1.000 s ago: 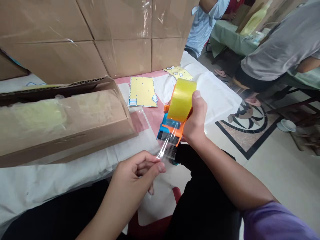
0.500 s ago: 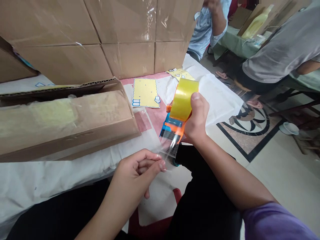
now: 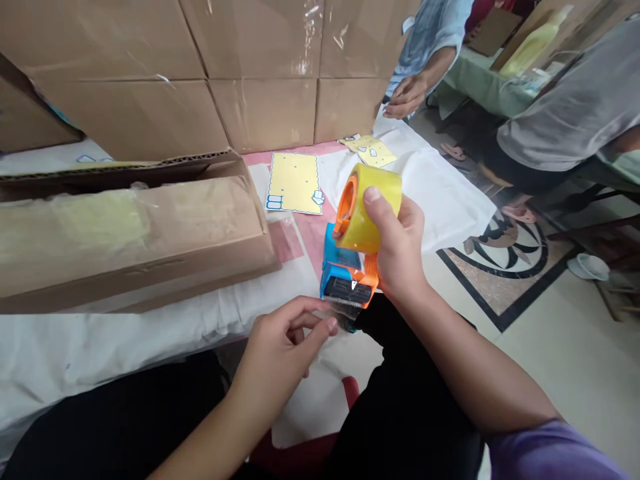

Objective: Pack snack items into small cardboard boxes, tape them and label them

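My right hand (image 3: pixel 400 243) is wrapped round a tape dispenser (image 3: pixel 353 267) with an orange and blue frame and a thick yellow-looking roll of tape (image 3: pixel 377 207). Its toothed cutter and black roller point down towards me. Just below the cutter, my left hand (image 3: pixel 285 340) has thumb and index finger closed on the free end of the clear tape (image 3: pixel 333 312). The tape is see-through and hard to trace between the fingertips. Left of the hands lies a long cardboard box (image 3: pixel 135 227) with a brown, tape-covered surface inside its raised side.
Stacked taped cartons (image 3: pixel 265 110) stand behind. Yellow printed cards (image 3: pixel 294 181) lie on the white and pink table cover (image 3: pixel 440 193). A co-worker's hand (image 3: pixel 407 97) is beyond the cartons; another person in grey (image 3: pixel 565 113) sits at right. A red stool (image 3: pixel 295 453) is below.
The dispenser has tilted in my right hand, showing the roll's orange hub. My left fingers have come closer to the cutter, with less tape stretched between. The co-worker's hand has dropped lower.
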Motion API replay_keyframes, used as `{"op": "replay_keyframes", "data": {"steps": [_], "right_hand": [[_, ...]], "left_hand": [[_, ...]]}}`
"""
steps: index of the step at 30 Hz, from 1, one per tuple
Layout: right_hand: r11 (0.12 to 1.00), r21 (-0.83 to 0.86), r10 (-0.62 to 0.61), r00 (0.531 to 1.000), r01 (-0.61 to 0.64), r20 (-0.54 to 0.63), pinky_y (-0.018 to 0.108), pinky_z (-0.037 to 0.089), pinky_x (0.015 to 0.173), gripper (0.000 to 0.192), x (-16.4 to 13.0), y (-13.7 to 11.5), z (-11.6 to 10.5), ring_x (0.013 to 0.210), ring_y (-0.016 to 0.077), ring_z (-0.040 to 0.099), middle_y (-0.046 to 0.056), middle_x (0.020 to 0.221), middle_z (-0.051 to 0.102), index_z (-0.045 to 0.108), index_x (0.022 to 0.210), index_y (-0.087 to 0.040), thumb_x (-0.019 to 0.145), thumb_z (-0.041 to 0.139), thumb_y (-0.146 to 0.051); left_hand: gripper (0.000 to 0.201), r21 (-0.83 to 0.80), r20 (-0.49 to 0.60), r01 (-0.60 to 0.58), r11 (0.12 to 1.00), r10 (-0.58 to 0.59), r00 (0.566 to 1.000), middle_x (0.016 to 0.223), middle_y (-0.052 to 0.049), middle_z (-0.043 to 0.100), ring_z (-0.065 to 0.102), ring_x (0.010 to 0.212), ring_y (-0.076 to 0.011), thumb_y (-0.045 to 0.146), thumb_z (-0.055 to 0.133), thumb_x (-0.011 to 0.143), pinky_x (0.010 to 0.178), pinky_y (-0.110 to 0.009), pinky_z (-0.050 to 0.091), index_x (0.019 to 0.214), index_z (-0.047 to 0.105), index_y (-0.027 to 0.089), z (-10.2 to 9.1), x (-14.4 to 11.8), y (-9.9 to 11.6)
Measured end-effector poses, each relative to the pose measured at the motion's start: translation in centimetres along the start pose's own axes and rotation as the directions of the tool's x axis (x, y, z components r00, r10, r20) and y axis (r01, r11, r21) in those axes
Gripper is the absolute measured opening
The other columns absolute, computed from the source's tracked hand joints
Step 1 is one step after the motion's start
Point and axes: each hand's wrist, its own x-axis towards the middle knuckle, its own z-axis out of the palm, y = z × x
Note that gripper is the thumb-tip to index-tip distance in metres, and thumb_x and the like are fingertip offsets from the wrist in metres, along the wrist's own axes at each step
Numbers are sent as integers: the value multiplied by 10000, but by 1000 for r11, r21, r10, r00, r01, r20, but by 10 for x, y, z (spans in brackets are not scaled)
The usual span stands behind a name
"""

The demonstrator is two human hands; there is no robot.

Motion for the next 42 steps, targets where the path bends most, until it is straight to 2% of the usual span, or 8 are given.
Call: {"op": "replay_keyframes", "data": {"steps": [3,6,8,11,18,26,31,42], "right_hand": [[998,31,48,999,-48,14,349,601,607,417,-3,1,1,725,213,699,21,752,642,632,908,-228,803,706,-625],[994,48,96,995,-97,32,341,593,610,415,-7,1,3,735,212,698,25,749,641,635,887,-227,824,677,-635],[992,57,107,993,-110,41,331,584,605,405,-9,1,5,717,202,689,26,737,632,631,861,-225,838,663,-628],[992,55,109,994,-110,32,311,573,601,376,-11,1,6,687,178,668,16,726,618,621,840,-230,866,643,-605],[992,63,107,993,-110,58,317,585,596,360,-12,4,4,657,165,641,2,725,594,617,852,-235,894,621,-592],[993,7,116,993,-117,28,363,613,633,383,-15,6,8,742,207,693,24,785,632,602,863,-240,908,571,-619],[988,-152,33,999,-34,-9,394,637,636,468,-14,10,7,778,246,713,35,752,623,621,861,-226,920,511,-677],[994,-107,-6,996,-4,-91,355,631,663,371,-3,11,3,879,226,732,13,867,693,613,898,-235,940,529,-594]], "left_hand": [[379,137,-61,-109,985,118,991,702,52,727,473,471,-80,424,699,857,471,-186,416,1205,633,288,-2,-3,0],[184,264,-94,-213,941,245,965,626,38,698,539,517,-91,415,683,866,514,-196,425,898,711,235,-3,-6,1],[232,300,-101,-251,920,292,951,583,29,681,551,504,-94,406,680,867,505,-202,423,736,699,216,-3,-7,2],[223,298,-118,-293,908,340,933,587,37,691,554,483,-88,373,674,876,508,-202,441,710,718,230,-2,-7,2],[238,335,-149,-207,919,269,952,588,27,692,601,521,-119,372,681,869,528,-229,462,675,716,238,-3,-12,6],[224,404,-205,-232,885,335,920,503,57,624,506,432,-89,284,671,850,499,-212,443,632,705,245,-4,-12,8],[230,420,-215,-236,876,349,912,481,46,593,451,422,-91,348,681,841,495,-224,435,643,707,236,-2,-14,9],[193,349,-263,-81,934,181,948,627,35,669,427,425,-90,456,747,788,445,-235,367,888,781,294,2,-16,13]]}}
